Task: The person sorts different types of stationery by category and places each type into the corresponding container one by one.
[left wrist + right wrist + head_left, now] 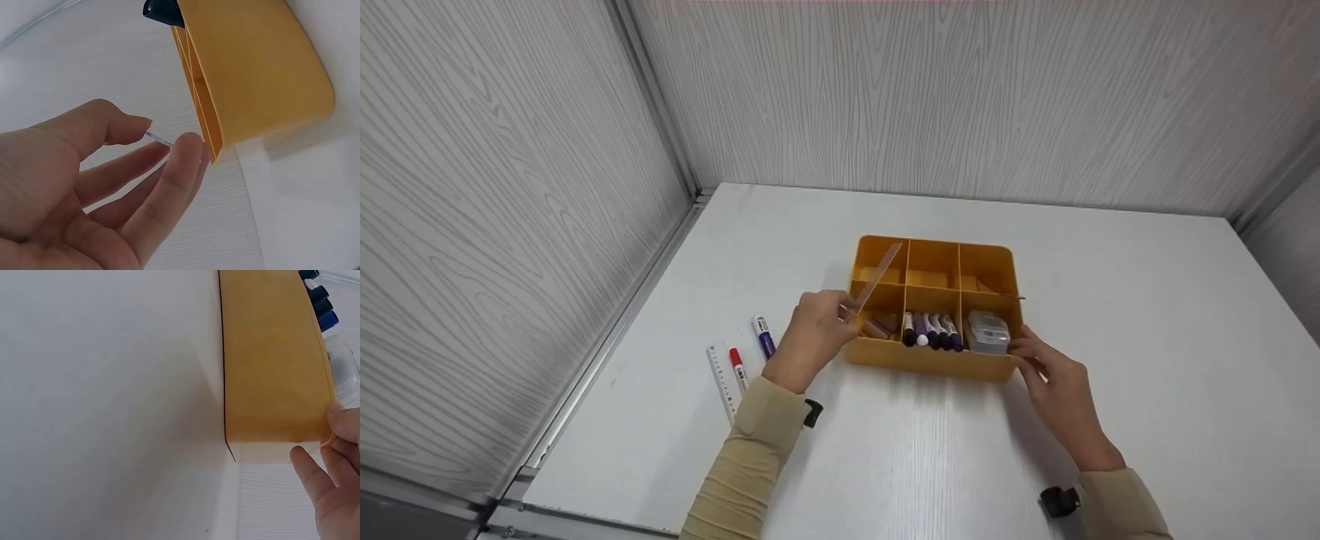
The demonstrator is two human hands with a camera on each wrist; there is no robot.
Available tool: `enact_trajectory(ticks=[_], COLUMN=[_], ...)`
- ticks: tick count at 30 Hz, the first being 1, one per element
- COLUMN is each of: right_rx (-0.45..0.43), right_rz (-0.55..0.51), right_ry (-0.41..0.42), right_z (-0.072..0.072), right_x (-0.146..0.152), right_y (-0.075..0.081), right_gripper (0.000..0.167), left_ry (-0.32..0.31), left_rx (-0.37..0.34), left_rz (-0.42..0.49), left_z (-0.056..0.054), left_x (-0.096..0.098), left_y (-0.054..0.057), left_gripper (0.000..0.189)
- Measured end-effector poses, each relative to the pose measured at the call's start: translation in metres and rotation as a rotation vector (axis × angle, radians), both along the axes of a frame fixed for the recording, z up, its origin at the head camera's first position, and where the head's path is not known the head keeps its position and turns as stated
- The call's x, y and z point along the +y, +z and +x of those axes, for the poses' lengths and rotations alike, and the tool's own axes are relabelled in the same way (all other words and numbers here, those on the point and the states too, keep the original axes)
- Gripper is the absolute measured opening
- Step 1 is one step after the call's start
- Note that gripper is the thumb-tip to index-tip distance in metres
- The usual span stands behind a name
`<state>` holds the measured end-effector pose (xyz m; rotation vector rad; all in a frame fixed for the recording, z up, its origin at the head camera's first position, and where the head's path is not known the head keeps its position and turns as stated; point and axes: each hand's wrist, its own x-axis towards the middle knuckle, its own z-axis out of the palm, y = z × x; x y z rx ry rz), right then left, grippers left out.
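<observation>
My left hand [821, 330] pinches one end of a clear ruler-like strip [879, 276], which slants up over the left compartments of a yellow-orange divided box [930, 363]. The left wrist view shows the strip's thin edge [158, 138] between thumb and fingers; any markings are too faint to tell. My right hand [1054, 382] grips the box's front right corner, thumb at the rim and fingers against the side wall. Several markers [934, 330] lie in the front middle compartment. A clear small case [988, 333] sits in the front right one, beside the right hand.
Left of the box on the white table [930, 465] lie a ruler [721, 380], a red-capped marker [738, 367] and a blue-and-white marker [763, 336]. Small brownish pieces [877, 326] lie in the front left compartment. A thin stick [1011, 295] pokes over the right rim.
</observation>
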<state>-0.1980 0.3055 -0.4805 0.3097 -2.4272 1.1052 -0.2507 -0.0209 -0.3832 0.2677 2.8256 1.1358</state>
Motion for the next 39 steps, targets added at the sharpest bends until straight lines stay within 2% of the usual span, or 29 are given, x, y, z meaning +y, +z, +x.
enact_trajectory(ticks=[4, 8, 9, 11, 17, 23, 30, 39], right_rx=[0.003, 0.007, 0.006, 0.001, -0.007, 0.002, -0.002, 0.056], right_rz=[-0.008, -0.021, -0.025, -0.026, -0.020, -0.014, 0.004, 0.002], right_ry=[0.004, 0.015, 0.017, 0.017, 0.013, 0.007, -0.004, 0.032], right_z=[0.000, 0.000, 0.000, 0.000, 0.001, 0.001, 0.001, 0.002], right_x=[0.000, 0.000, 0.000, 0.000, -0.001, -0.002, -0.001, -0.001], right_y=[0.000, -0.001, -0.001, -0.001, 0.001, 0.002, 0.001, 0.001], right_gripper=[0.018, 0.018, 0.018, 0.018, 0.018, 0.019, 0.018, 0.018], left_ry=[-0.071, -0.132, -0.142, -0.163, -0.220, -0.251, -0.293, -0.288], left_rx=[0.025, -0.002, 0.000, -0.003, 0.102, 0.094, 0.156, 0.354], left_rz=[0.008, 0.053, 0.040, 0.006, -0.169, -0.231, -0.330, -0.527], left_z=[-0.006, -0.013, -0.016, -0.019, -0.027, -0.033, -0.040, -0.041], left_x=[0.013, 0.028, 0.032, 0.040, 0.059, 0.083, 0.110, 0.144], left_y=[0.005, 0.013, 0.015, 0.018, 0.024, 0.026, 0.022, 0.015], left_gripper=[0.023, 0.024, 0.024, 0.021, 0.015, 0.014, 0.010, 0.017])
